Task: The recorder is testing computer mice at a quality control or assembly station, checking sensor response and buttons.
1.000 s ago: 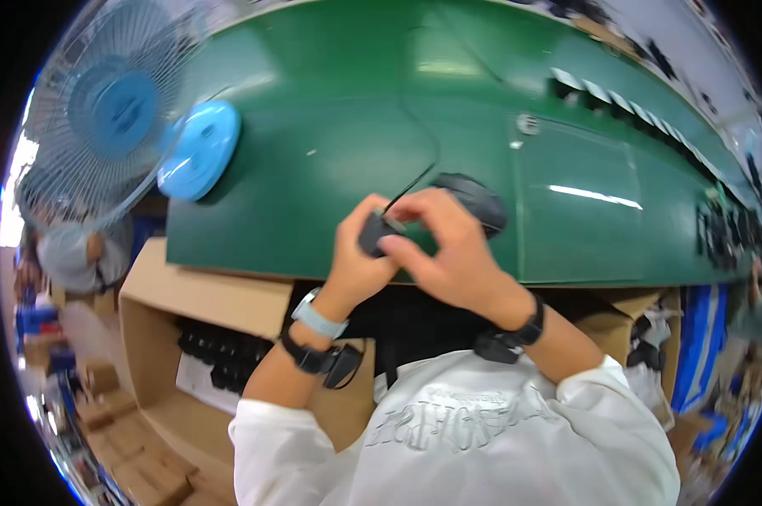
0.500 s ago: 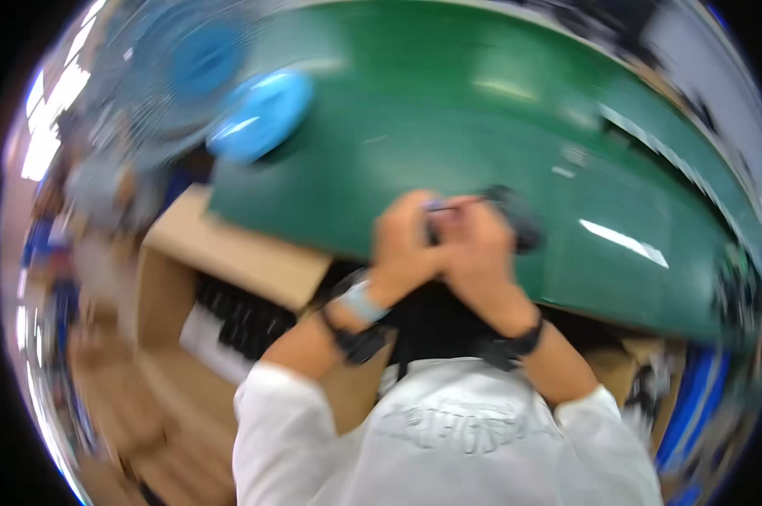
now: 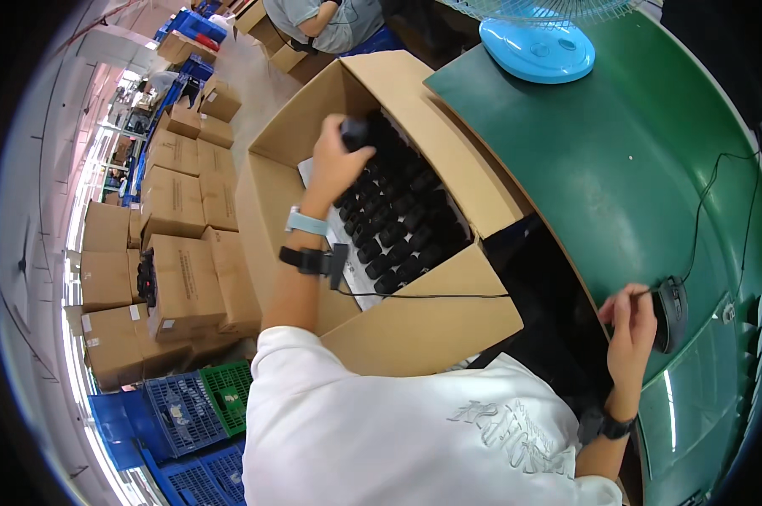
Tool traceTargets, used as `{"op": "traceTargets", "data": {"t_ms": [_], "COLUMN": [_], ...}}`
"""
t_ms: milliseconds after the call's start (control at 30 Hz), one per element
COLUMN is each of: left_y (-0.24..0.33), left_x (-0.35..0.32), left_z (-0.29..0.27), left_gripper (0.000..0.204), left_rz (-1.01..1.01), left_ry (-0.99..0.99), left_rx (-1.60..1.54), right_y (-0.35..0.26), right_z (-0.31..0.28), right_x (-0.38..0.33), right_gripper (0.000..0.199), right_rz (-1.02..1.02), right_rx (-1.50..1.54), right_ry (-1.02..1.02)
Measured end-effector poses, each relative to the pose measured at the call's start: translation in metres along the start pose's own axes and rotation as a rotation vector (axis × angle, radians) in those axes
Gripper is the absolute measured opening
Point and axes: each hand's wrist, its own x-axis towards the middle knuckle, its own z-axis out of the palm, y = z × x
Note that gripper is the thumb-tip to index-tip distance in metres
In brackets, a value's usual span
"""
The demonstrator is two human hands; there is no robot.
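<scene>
Over the open cardboard box on the left, my left hand is closed around a small black rounded object; its exact kind is blurred. Below it, rows of similar black pieces fill the box on a whitish sheet. At the right, my right hand rests at the edge of the green table, fingers loosely bent and apart. Just beyond its fingertips lies a black computer mouse, its cable running to the far right.
A fan with a blue base stands at the table's far end. Stacked cartons line the left, with blue and green crates nearer. Another person sits beyond the box. A thin black cable crosses the box from my left wrist strap.
My view has swung left toward the box. My hands, together over the table before, are now apart: the left over the box with a black object, the right at the table edge.
</scene>
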Motion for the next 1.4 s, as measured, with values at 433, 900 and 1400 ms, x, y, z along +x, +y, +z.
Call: {"op": "traceTargets", "data": {"t_ms": [433, 900, 1400], "left_y": [-0.294, -0.169, 0.381], "left_x": [-0.077, 0.028, -0.067], "left_z": [0.041, 0.026, 0.127], "left_gripper": [0.052, 0.026, 0.062], "left_rz": [-0.359, -0.25, 0.923], "left_ry": [-0.062, 0.468, -0.496], "left_rx": [0.346, 0.122, -0.663], "right_y": [-0.044, 0.011, -0.046], "right_z": [-0.061, -0.281, -0.13], "right_x": [-0.034, 0.052, -0.013], "right_gripper": [0.018, 0.021, 0.01], "right_rz": [0.262, -0.31, -0.354], "right_rx": [-0.322, -1.221, -0.322], "right_ry": [-0.344, 0.535, 0.06]}}
